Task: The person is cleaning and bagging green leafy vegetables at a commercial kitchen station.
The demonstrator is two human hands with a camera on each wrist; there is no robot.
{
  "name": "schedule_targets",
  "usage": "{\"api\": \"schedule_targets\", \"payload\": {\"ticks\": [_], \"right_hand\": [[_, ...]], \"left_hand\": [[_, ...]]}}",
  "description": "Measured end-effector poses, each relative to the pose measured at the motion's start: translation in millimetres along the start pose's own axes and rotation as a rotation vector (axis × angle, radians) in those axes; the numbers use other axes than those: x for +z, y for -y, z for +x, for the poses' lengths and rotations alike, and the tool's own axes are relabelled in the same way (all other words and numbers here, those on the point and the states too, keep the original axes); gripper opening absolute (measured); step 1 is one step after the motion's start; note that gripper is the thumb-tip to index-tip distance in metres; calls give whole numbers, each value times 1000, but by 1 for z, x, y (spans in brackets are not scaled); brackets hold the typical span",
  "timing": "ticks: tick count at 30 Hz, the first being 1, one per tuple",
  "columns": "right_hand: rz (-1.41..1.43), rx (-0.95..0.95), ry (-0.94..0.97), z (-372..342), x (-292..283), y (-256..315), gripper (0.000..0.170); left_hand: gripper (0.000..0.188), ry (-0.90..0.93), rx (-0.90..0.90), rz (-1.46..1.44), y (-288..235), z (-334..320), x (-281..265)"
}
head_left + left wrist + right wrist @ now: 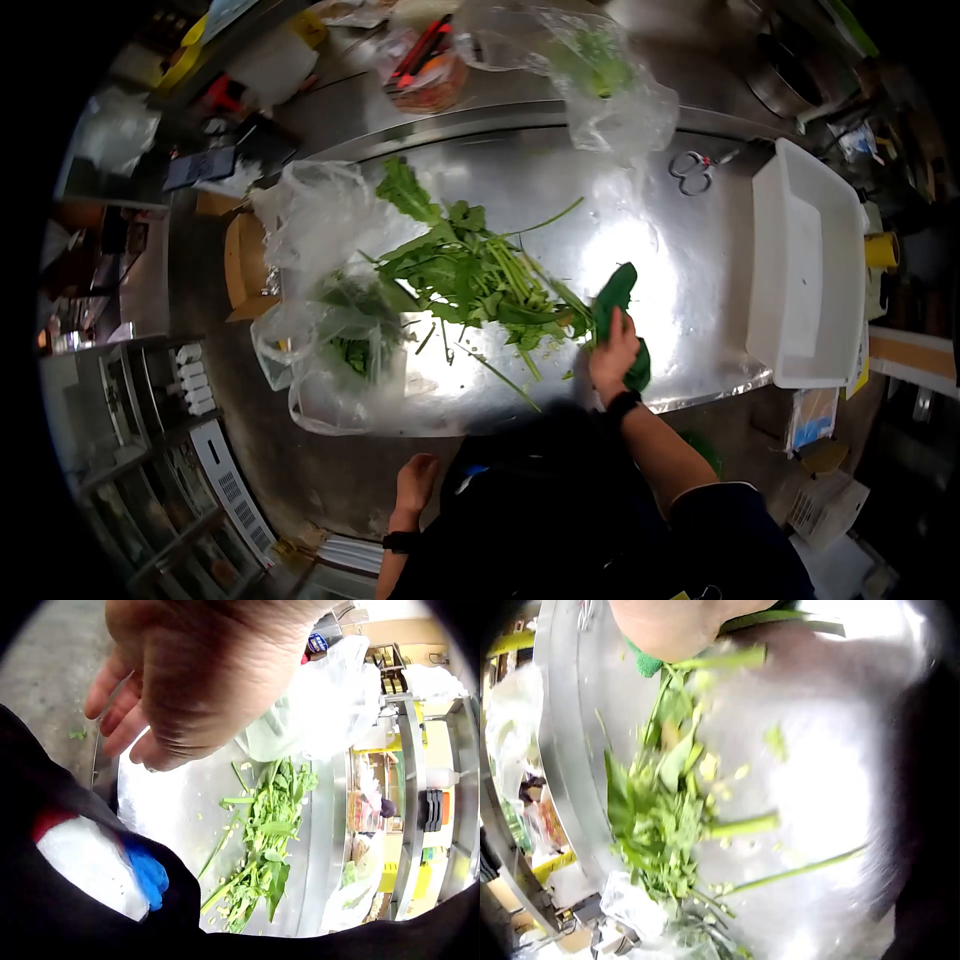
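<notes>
A dark green cloth (615, 287) lies bunched on the steel table under my right hand (614, 360). The right fingers grip it at the right end of a heap of leafy green stalks (470, 270). In the right wrist view, a bit of the cloth (646, 664) shows beside the hand (679, 626), close to cut stem pieces. My left hand (415, 482) hangs beside my body, off the table's front edge. Its fingers are loosely bent and hold nothing, as the left wrist view of that hand (202, 682) also shows.
Clear plastic bags (320, 215) with greens stand at the table's left. Scissors (692, 172) lie at the back right, near a white tub (762, 270) along the right side. Another bag of greens (610, 75) hangs over the back ledge. Loose stems and scraps dot the steel table (690, 300).
</notes>
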State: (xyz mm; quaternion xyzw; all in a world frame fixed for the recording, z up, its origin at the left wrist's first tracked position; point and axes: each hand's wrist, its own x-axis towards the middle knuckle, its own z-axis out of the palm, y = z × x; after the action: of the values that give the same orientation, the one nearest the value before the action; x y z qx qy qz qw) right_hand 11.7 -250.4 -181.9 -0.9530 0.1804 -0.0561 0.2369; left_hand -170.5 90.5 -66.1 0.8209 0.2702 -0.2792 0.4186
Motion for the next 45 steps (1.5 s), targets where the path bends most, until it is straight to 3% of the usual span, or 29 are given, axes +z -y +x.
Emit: {"api": "schedule_targets", "payload": {"ticks": [4,6,7,9,11,12,14,15,17,18,20,22,24,26,30,32,35,38,40,42,44,45], "right_hand": [[88,-56,175,8,50,94,59],[300,-247,269,12,66,121,56],[311,-271,275,14,66,129,56],[747,-412,476,24,45,140,58],[764,-405,440,31,13,139,57],[868,-326,532,34,-2,126,56],[1049,14,766,35,-78,121,55],[984,62,722,36,-101,110,55],[1008,111,601,34,-122,68,53],[1021,142,544,29,-123,44,52],[598,194,475,14,-91,-49,57],[-156,129,489,-14,-55,-99,67],[-107,82,363,-39,-55,-51,73],[-79,25,472,-43,-40,-6,75],[63,-281,531,-34,1,80,68],[354,-401,567,-15,30,98,63],[494,-266,580,8,-24,142,54],[783,-333,407,39,-65,102,51],[1112,-38,537,58,-121,68,52],[1089,84,388,73,-159,25,51],[993,185,219,82,-163,-31,53],[666,218,156,90,-142,-95,54]], "left_hand": [[26,-103,-73,-298,23,-5,-10],[27,-244,-143,-614,8,-9,-21],[33,-247,-144,-676,12,-9,-28],[37,-346,-111,-748,3,-8,-41],[53,-421,-30,-853,-13,-11,-58],[53,-435,-33,-859,-24,-9,-65],[58,-612,85,-957,-41,4,-75],[58,-610,85,-963,-45,13,-82],[60,-865,267,-693,-54,38,-91],[60,-832,279,-696,-55,50,-97],[55,-705,234,-729,-52,73,-113],[31,-583,236,-1019,-67,80,-125],[27,-688,368,-941,-94,60,-146],[27,-833,490,-825,-122,28,-174],[27,-989,703,-630,-147,-24,-214],[26,-1082,709,-591,-164,-53,-223],[25,-1260,782,-538,-182,-100,-230],[29,-1415,928,-523,-189,-125,-237],[30,-1456,969,-528,-192,-139,-236],[32,-1334,926,-563,-188,-157,-236],[33,-1374,858,-564,-181,-170,-234],[34,-1415,771,-586,-184,-176,-227]]}}
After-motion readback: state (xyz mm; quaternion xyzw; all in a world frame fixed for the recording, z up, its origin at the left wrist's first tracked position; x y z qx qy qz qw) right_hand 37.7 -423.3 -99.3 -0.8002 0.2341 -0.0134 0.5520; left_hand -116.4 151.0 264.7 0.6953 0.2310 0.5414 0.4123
